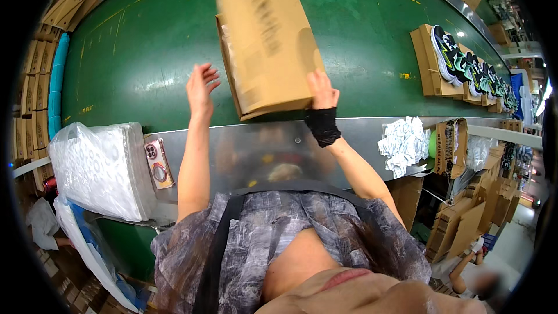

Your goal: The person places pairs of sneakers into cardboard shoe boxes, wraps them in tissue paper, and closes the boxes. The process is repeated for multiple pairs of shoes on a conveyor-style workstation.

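Observation:
A brown cardboard shoebox (273,58) lies on the green work surface in front of me, its large lid panel smeared by motion. Along its left side a gap shows, with something whitish inside that I cannot make out. My right hand (322,88), with a black wrist band (322,127), grips the box at its near right edge, fingers curled. Just left of the box, my left hand (202,86) is held up, fingers loosely apart and holding nothing.
Sneakers on boxes (447,61) line the right side. White paper slips (404,142) lie on the metal edge. At left are a plastic-wrapped stack of white sheets (102,168), a phone (158,163), a teal roll (58,87) and stacked cartons (35,93). Another person's arm (462,273) shows lower right.

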A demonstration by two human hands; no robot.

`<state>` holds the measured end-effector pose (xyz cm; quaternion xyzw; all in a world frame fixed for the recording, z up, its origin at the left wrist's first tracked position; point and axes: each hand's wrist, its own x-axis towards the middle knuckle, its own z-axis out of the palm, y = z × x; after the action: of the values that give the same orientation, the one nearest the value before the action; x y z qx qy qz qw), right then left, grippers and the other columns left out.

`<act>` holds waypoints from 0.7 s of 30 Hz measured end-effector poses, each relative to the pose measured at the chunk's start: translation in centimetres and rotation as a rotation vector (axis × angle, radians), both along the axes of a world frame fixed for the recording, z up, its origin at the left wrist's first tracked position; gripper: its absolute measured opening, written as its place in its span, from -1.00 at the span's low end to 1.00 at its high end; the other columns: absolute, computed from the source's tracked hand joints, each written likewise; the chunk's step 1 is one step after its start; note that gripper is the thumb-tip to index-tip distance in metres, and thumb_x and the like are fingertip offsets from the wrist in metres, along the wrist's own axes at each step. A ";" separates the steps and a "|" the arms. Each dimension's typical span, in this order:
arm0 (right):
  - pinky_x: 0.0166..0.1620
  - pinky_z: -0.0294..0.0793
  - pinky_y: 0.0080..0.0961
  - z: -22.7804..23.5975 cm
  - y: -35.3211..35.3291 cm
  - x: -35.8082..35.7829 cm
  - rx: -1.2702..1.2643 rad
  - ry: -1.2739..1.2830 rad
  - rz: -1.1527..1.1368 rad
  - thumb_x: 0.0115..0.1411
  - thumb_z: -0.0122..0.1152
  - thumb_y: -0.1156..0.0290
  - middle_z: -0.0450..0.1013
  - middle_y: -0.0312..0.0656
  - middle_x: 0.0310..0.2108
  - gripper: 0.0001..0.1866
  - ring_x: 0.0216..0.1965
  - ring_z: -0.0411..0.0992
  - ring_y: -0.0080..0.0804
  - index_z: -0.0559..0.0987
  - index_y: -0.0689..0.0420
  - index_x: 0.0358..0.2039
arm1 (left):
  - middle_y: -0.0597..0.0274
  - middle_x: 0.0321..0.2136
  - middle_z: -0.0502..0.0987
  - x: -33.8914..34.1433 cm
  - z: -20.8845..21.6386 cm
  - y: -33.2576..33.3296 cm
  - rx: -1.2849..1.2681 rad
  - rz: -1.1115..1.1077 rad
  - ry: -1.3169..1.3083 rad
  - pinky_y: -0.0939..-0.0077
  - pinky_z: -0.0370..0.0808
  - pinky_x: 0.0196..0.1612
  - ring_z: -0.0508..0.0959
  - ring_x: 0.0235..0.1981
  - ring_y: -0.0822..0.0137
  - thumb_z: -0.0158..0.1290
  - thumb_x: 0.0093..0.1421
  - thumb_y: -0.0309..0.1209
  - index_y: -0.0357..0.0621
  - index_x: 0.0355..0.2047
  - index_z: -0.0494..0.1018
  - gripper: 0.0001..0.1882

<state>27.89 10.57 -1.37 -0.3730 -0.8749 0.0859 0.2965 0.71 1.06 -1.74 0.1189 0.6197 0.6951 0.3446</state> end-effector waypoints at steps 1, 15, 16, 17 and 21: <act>-0.10 0.12 -0.04 -0.7 -0.3 -0.3 0.093 -0.102 0.035 -0.16 0.00 0.59 0.17 -0.03 0.05 -0.36 0.03 0.19 -0.12 0.24 0.01 0.03 | 0.06 -0.24 0.43 0.2 0.2 -0.8 -0.117 -0.052 0.009 0.43 0.43 -0.31 0.46 -0.30 0.31 -0.21 0.19 -0.07 -0.34 -0.13 0.30 -0.49; -0.11 0.13 0.08 3.7 -2.5 0.6 0.186 -0.325 0.070 -0.05 -0.06 0.35 0.21 -0.09 0.02 -0.51 0.06 0.16 -0.13 0.31 -0.06 -0.01 | 0.12 -0.13 0.39 1.4 2.1 0.9 0.017 -0.560 -0.358 0.39 0.39 -0.11 0.43 -0.14 0.28 -0.16 0.06 0.03 -0.22 -0.02 0.23 -0.37; -0.12 0.14 0.07 4.1 -3.9 2.1 0.198 -0.302 0.034 -0.06 -0.03 0.32 0.23 -0.08 0.01 -0.53 0.05 0.18 -0.13 0.34 -0.04 -0.04 | 0.15 -0.13 0.38 2.2 1.1 0.2 -0.023 -0.529 -0.346 0.38 0.39 -0.11 0.43 -0.16 0.28 -0.13 0.05 0.02 -0.24 -0.04 0.23 -0.38; -0.11 0.14 0.04 3.8 -5.2 4.1 0.187 -0.264 0.007 -0.06 -0.02 0.33 0.24 -0.10 0.00 -0.55 0.04 0.19 -0.16 0.36 -0.05 -0.06 | 0.17 -0.14 0.39 3.6 0.4 -0.5 -0.059 -0.499 -0.232 0.43 0.40 -0.14 0.41 -0.15 0.31 -0.09 0.04 0.01 -0.16 -0.04 0.24 -0.40; -0.06 0.09 -0.06 0.4 -10.0 11.4 0.262 -0.124 -0.092 -0.06 -0.01 0.40 0.29 -0.22 -0.09 -0.67 0.00 0.24 -0.32 0.43 -0.12 -0.20 | 0.22 -0.08 0.32 5.0 1.3 -0.5 -0.248 -0.606 -0.023 0.47 0.34 -0.22 0.37 -0.12 0.35 -0.02 0.02 0.00 -0.07 0.11 0.06 -0.28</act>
<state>39.25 0.61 -0.93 -0.3755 -0.8773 -0.0657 0.2917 5.73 0.52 -0.41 0.2469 0.6322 0.4815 0.5546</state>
